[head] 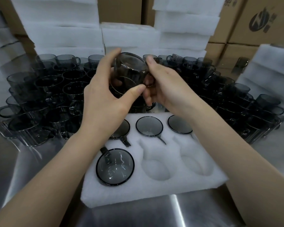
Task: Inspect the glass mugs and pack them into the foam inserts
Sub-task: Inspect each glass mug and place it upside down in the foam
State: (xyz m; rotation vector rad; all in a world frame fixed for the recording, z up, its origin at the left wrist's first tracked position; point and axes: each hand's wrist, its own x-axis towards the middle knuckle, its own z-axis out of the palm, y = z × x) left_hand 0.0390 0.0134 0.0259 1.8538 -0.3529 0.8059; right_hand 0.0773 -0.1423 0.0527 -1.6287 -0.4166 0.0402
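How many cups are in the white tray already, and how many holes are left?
Four mugs already sit in the foam insert: three in the far row, one at near left. A fifth mug is in both hands, left hand and right hand, likely being checked. Two near holes are empty, and many loose mugs wait behind.

soft, even light from above; bright glare streaks on the near steel table (175,208); far mugs (49,82) smear, edges bend outward.
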